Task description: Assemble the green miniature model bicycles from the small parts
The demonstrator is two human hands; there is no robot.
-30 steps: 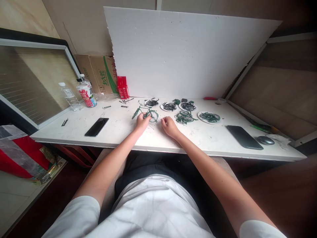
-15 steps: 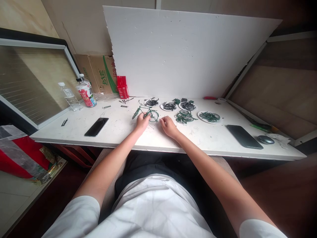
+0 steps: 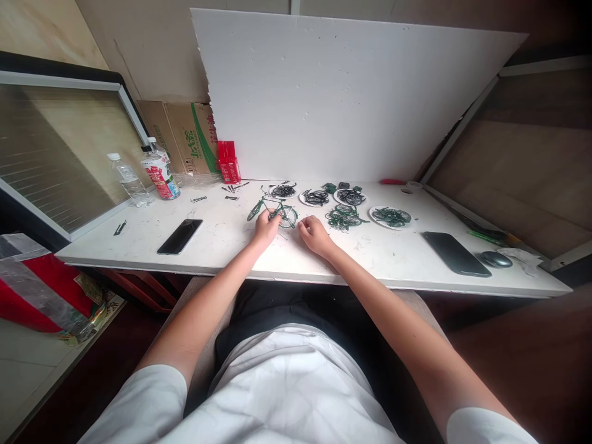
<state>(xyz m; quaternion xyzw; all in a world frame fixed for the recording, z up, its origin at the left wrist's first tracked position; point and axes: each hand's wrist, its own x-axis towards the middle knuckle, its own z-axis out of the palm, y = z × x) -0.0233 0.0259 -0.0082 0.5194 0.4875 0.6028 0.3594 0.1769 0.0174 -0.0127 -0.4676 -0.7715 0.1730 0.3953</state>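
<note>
A small green model bicycle (image 3: 288,216) stands upright over the white table, its front wheel to the left and its rear wheel to the right. My left hand (image 3: 267,228) is closed around its lower middle, near the pedals. Just right of the rear wheel, my right hand (image 3: 316,235) rests at the table with its fingers curled together; whether anything is pinched in them is hidden. Beyond it lies a pile of green bicycle parts (image 3: 343,217). A plate of green parts (image 3: 391,217) sits farther right, and plates of dark parts (image 3: 316,197) stand behind.
On the left are a phone (image 3: 180,236), bottles (image 3: 160,172) and a small dark part (image 3: 121,227). A red box (image 3: 228,162) stands before the white board (image 3: 361,105). To the right lie a dark phone-like slab (image 3: 456,253) and a computer mouse (image 3: 496,259).
The model bicycle has shifted very slightly to the right in my left hand. My right hand stays where it was.
</note>
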